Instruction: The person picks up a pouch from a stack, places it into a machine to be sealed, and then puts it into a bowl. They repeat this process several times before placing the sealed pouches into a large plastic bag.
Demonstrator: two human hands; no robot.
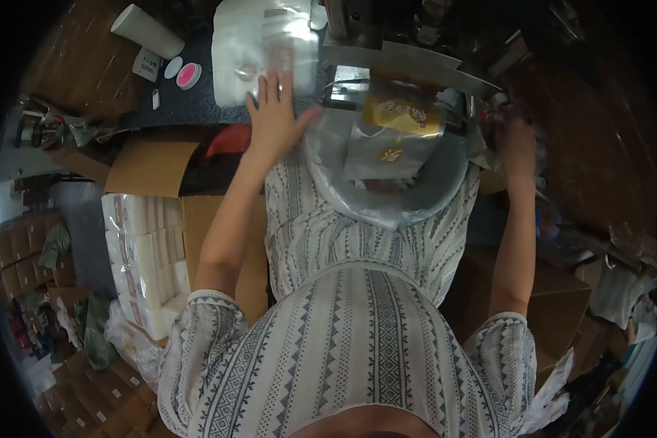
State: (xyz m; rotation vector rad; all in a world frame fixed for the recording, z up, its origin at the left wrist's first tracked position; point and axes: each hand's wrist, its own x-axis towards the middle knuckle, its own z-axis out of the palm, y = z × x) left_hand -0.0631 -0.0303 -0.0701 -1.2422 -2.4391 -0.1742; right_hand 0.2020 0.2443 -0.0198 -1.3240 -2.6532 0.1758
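Note:
My left hand [274,117] lies with its fingers spread at the near edge of a stack of clear-wrapped white packs [263,51], its fingertips over the wrap. To the right, a silver pouch with a yellow top band [390,139] lies across a round basin lined with clear plastic [343,197], which sits on my lap. My right hand [517,150] is off the basin's right side, among dim small packets. Blur and shadow hide its fingertips, so I cannot make out what it touches.
A dark metal machine [431,62] stands behind the basin. On the left are a white cup [147,31], a pink round tub [188,75] and an open carton [223,233] beside stacked white packs [146,255]. Another carton [555,306] stands at the right.

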